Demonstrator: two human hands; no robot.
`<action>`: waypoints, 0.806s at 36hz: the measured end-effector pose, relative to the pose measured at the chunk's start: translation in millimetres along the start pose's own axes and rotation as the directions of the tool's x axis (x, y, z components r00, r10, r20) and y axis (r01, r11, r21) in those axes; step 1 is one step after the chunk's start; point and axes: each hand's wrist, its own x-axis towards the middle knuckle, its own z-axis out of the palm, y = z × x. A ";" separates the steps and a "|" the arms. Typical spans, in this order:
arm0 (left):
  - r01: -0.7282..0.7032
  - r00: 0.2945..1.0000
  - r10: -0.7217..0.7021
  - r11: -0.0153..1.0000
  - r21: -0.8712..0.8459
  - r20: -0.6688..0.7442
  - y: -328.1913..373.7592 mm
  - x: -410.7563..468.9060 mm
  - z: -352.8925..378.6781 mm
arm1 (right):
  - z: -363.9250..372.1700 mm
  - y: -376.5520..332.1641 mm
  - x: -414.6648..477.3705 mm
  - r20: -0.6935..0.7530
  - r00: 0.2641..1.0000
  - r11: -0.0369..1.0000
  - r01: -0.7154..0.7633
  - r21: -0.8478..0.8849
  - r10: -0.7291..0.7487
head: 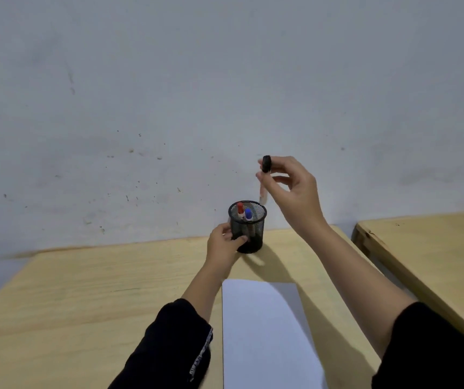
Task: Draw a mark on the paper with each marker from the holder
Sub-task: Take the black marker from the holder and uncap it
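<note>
Nearest me, the white paper (267, 332) lies flat on the bench (85, 299), running from the near edge toward the middle, between my two forearms in black sleeves (169, 346). Beyond the paper's far end, close to the bench's far edge by the wall (169, 94), stands the black mesh holder (249, 234). My left hand (222, 242) wraps its left side, thumb and fingers pressed against the mesh. Inside the holder a red-capped marker (240, 208) and a blue-capped marker (248, 214) stand upright, side by side. Above the holder's right rim, my right hand (292, 189) is raised, thumb and fingertips pinching the black-capped marker (266, 164) near its top; its pale barrel hangs down, blurred, with the lower tip just over the rim. A second bench (435, 248) sits off to the right, apart from mine.
</note>
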 end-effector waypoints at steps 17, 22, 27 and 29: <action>-0.292 0.950 0.303 0.947 -0.135 0.072 59.8 -96.3 -59.9 | -1.8 -4.5 -99.1 0.156 0.974 0.966 -0.124 -0.225 0.162; -0.362 0.922 0.354 0.932 0.022 0.155 55.8 -113.3 -70.5 | 5.9 -2.6 -116.4 0.245 0.941 0.943 -0.157 -0.295 0.234; -0.363 0.915 0.332 0.925 0.111 0.230 50.1 -122.7 -76.2 | 12.1 -7.1 -119.0 0.350 0.902 0.928 -0.123 -0.352 0.253; -0.368 0.917 0.336 0.921 0.129 0.215 49.3 -124.0 -77.9 | 13.4 -8.7 -117.3 0.381 0.892 0.920 -0.090 -0.381 0.245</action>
